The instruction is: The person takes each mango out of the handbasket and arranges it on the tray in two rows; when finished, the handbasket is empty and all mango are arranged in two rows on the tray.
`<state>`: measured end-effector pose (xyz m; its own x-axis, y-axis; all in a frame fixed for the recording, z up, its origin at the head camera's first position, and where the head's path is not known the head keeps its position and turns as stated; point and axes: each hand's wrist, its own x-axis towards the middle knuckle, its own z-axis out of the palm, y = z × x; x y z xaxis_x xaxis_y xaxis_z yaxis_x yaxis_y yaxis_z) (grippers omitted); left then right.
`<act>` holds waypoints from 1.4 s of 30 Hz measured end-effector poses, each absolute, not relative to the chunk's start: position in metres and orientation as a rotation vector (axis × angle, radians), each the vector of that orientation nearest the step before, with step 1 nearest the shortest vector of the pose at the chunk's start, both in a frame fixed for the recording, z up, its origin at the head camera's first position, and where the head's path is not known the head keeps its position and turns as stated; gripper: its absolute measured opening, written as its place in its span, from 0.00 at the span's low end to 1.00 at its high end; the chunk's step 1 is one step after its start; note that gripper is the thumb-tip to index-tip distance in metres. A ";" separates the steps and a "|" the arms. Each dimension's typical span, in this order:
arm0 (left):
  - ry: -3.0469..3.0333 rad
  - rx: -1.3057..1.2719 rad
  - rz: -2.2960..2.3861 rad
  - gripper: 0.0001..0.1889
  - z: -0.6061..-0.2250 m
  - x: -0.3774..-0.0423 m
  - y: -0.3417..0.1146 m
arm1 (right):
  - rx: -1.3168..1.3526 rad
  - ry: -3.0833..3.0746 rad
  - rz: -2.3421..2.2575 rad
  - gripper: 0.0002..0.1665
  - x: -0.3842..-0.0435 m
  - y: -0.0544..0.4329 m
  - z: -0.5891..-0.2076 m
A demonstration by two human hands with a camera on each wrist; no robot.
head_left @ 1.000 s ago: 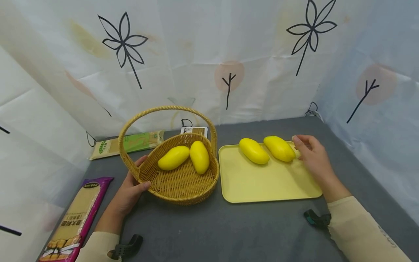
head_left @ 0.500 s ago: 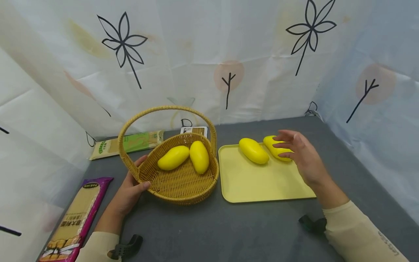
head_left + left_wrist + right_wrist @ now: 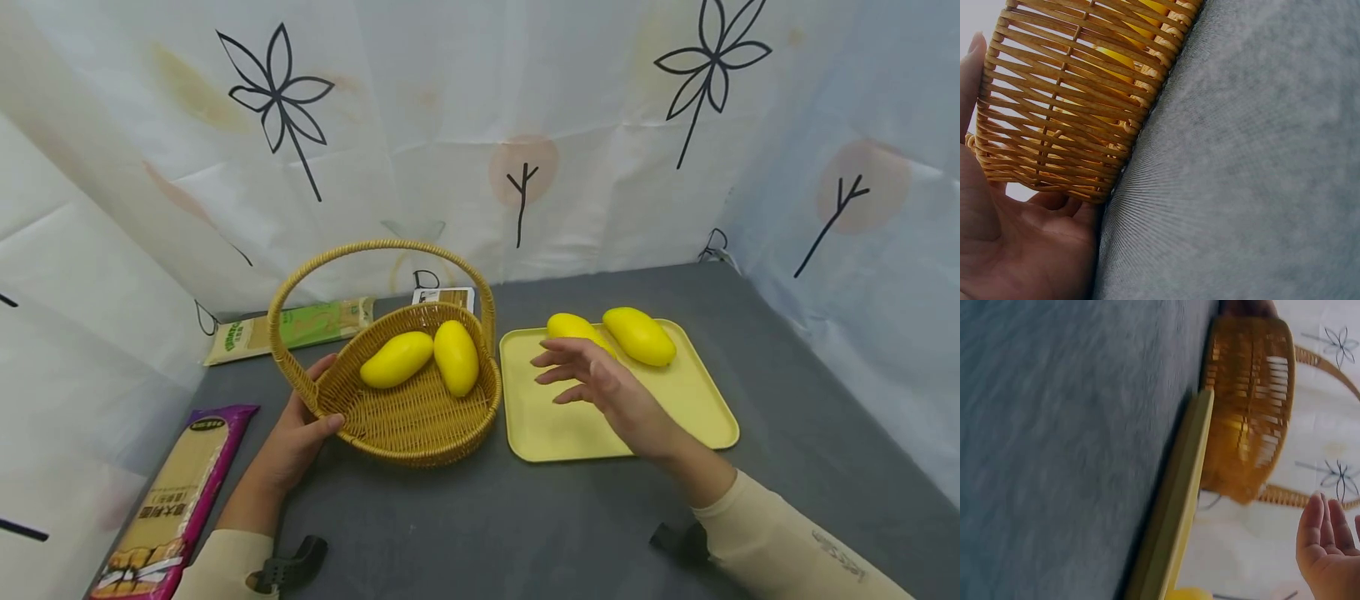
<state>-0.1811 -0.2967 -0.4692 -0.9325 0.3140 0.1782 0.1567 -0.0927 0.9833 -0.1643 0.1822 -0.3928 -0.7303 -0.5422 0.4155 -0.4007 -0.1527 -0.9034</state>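
A wicker basket (image 3: 408, 421) with a tall arched handle stands left of centre in the head view. Two yellow mangoes (image 3: 397, 360) lie inside it. My left hand (image 3: 296, 437) grips its left side, thumb over the rim and fingers behind. To the right is a pale yellow tray (image 3: 555, 433) with two more mangoes (image 3: 639, 336) near its back edge. My right hand (image 3: 611, 392) is over the tray with fingers extended and nothing in them, partly covering the nearer mango. The right wrist view shows the same hand (image 3: 1329, 547) above the tray's edge.
A purple-edged noodle packet (image 3: 176, 500) lies at the left. Behind the basket are a green and tan packet (image 3: 300, 327) and a small white-edged pack (image 3: 446, 297). Patterned white cloth (image 3: 420, 125) walls the grey table on the back and sides.
My right hand has left the tray's far right corner, passing over the right mango and moving left and nearer. The left hand keeps its grip on the basket; tray and mangoes stay put.
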 end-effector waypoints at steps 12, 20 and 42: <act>2.035 0.534 2.181 0.44 -0.469 -0.180 -0.297 | -1.146 1.979 -1.882 0.42 -0.161 0.118 -0.390; 2.036 0.540 2.179 0.44 -0.469 -0.181 -0.297 | -1.089 2.241 -1.759 0.47 -0.175 0.078 -0.390; 2.041 0.535 2.164 0.45 -0.468 -0.181 -0.298 | -0.651 2.741 -1.055 0.55 -0.218 0.010 -0.387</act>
<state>-0.1811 -0.2975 -0.4683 -0.9305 0.3237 0.1717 0.1525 -0.0840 0.9847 -0.2179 0.0100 -0.3870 -0.8979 -0.4392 0.0295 -0.3457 0.6621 -0.6649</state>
